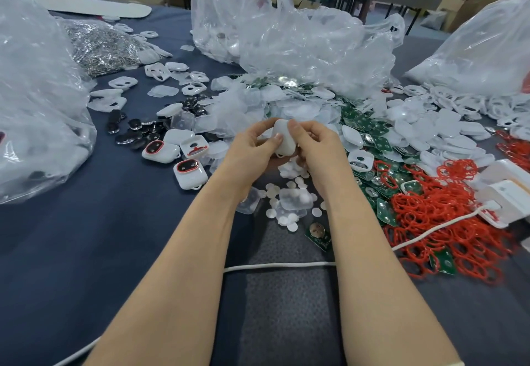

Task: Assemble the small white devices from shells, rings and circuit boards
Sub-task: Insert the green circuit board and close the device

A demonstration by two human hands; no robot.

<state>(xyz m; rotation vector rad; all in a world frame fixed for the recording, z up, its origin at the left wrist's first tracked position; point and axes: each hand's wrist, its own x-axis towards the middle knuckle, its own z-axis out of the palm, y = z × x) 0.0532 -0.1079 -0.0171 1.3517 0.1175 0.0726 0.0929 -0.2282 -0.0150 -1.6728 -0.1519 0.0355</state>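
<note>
A small white device shell (284, 137) is held above the table's middle between both hands. My left hand (252, 150) grips its left side with the thumb on its face. My right hand (315, 148) pinches its right side, thumb on the top edge. Its underside is hidden by my fingers. Red rings (447, 216) lie heaped at the right. Green circuit boards (370, 133) spread beyond my right hand, and one lone board (317, 235) lies near my right forearm. Three assembled white devices with red rings (190, 169) sit to the left.
Large clear plastic bags (286, 30) stand at the left, back and right. White shells (447, 127), clear covers (292, 199), small white discs, black parts (140, 130) and a pile of metal rings (97, 47) litter the dark blue table (86, 236). A white cord (281, 265) crosses under my arms to a white box (507, 193).
</note>
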